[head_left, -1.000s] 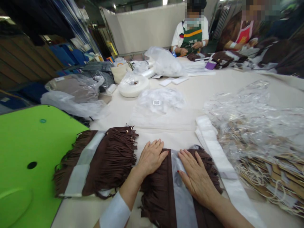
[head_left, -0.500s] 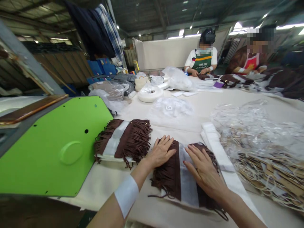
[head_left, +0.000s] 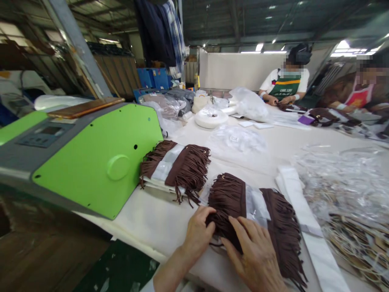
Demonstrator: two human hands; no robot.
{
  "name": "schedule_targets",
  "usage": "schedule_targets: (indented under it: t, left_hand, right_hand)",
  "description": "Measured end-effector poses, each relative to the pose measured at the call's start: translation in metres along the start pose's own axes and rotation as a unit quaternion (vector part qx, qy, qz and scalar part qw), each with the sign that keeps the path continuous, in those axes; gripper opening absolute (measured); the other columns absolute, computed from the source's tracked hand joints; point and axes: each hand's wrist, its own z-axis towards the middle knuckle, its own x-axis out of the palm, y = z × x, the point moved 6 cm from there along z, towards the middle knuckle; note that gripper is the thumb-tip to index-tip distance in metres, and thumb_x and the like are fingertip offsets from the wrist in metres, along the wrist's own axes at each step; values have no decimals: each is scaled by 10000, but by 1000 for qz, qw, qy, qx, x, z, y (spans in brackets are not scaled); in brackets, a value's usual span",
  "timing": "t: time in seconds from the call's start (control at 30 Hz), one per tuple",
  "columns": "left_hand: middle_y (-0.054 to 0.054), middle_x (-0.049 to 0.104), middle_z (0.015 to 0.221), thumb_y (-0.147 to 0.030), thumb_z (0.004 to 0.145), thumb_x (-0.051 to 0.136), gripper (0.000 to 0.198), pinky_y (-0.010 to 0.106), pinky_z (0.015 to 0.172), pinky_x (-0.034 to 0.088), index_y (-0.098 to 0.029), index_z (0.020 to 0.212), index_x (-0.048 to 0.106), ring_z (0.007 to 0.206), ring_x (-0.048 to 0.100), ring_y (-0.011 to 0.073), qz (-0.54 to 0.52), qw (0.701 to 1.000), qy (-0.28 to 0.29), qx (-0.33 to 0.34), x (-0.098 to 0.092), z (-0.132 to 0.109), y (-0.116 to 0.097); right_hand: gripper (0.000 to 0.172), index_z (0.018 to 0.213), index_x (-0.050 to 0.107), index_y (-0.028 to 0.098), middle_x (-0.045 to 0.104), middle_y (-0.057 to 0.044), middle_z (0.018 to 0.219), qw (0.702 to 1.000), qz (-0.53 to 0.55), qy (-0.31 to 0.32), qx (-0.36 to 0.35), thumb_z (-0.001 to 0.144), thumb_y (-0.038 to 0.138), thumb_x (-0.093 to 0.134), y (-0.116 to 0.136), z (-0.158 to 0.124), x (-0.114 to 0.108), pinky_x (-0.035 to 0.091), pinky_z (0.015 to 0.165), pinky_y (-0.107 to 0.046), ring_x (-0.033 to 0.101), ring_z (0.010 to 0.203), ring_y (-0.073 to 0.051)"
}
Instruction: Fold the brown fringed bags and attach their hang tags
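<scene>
A dark brown fringed piece (head_left: 229, 194), with a whitish band across its middle and a metal eyelet near its far corner, lies on the table in front of me. At its near left corner, my left hand (head_left: 197, 229) is closed with curled fingers on the fringe. My right hand (head_left: 255, 251) rests on its near edge, fingers apart and stretched over the fringe, thumb low at the edge. The palms and part of the near edge are hidden. Farther left sits a stack of similar brown fringed pieces (head_left: 190, 168) with a pale band, touched by neither hand.
A green-sided machine (head_left: 91, 162) stands left. White strips (head_left: 291, 182) lie right, beside clear plastic bags (head_left: 343, 174) and a pile of tags with cords (head_left: 358, 243). A white tape roll (head_left: 211, 117) lies beyond. Two people work across the table.
Both hands have moved from flat on top of the fringed piece to its near edge, and the left fingers have curled. The view has shifted left.
</scene>
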Motion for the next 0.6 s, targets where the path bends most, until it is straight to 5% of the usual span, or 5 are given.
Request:
schedule_targets:
  t: [0.2, 0.43, 0.47, 0.53, 0.6]
  left_hand:
    - [4, 554, 670, -135, 698, 433, 98, 250, 609, 426, -180, 691, 520, 645, 526, 139, -12, 999, -52, 6, -8, -5, 8]
    - [40, 576, 761, -145, 712, 437, 133, 280, 661, 427, -190, 797, 528, 718, 541, 161, -43, 983, 1, 180, -13, -43, -12]
    - [43, 574, 784, -162, 705, 433, 166, 271, 627, 431, -187, 843, 522, 687, 545, 154, -77, 987, 14, 137, -13, -41, -7]
    - [50, 565, 849, -223, 710, 403, 251, 234, 487, 399, -173, 943, 480, 547, 530, 113, -172, 982, 40, -61, -9, -33, 14]
    - [50, 567, 866, -275, 738, 367, 284, 202, 367, 317, -157, 987, 436, 407, 485, 74, -243, 934, 73, -250, 1, -27, 31]
  right_hand:
    - [205, 981, 555, 157, 606, -120, 929, 997, -45, 49, 25, 783, 191, 513, 5, 2, 23, 474, 663, -360, 578, 807, -250]
    - [176, 826, 492, 216, 587, -57, 867, 978, 178, 99, 31, 702, 96, 455, -12, 7, 15, 522, 626, -279, 612, 777, -181]
    - [181, 809, 486, 218, 599, -55, 865, 974, 199, 111, 19, 696, 83, 443, -14, 9, 12, 520, 630, -273, 614, 779, -176]
    - [206, 817, 488, 222, 637, -52, 879, 963, 221, 151, -27, 689, 67, 439, -13, 10, 11, 514, 681, -289, 620, 823, -184]
    - [182, 830, 499, 234, 674, -17, 831, 948, 238, 187, -101, 721, 93, 462, -8, 6, 11, 505, 693, -294, 632, 813, -182]
